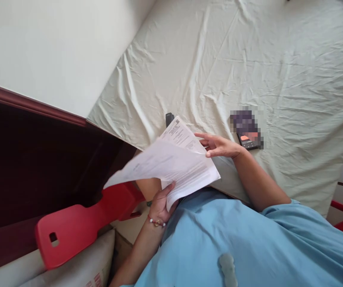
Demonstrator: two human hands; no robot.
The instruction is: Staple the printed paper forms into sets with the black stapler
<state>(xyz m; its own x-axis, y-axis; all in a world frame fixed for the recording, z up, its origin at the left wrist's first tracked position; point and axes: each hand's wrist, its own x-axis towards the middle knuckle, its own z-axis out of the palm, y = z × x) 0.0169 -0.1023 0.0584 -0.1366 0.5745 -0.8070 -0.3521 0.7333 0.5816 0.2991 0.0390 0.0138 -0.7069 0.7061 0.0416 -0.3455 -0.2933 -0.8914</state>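
So I've got a small stack of printed papers (171, 163) held up over my lap, just at the edge of the bed (249, 59). My left hand (159, 205) is closed on the bottom edge, thumb on top and fingers underneath, which is what's keeping the whole bundle from flopping. My right hand (219, 145) is at the far upper edge with the fingers loosely curled, pinching or lifting the top sheet so it peels away from the ones under it; that's why the front page is bowed out to the left while the page behind sits flatter. A phone (247, 133) lies on the wrinkled sheet just beyond my right hand, screen up, close enough to glance at. There's a small dark thing (169, 118) poking out behind the top of the papers, can't tell what it is. A red plastic chair (78, 223) sits down to my left by the dark headboard (40, 159).
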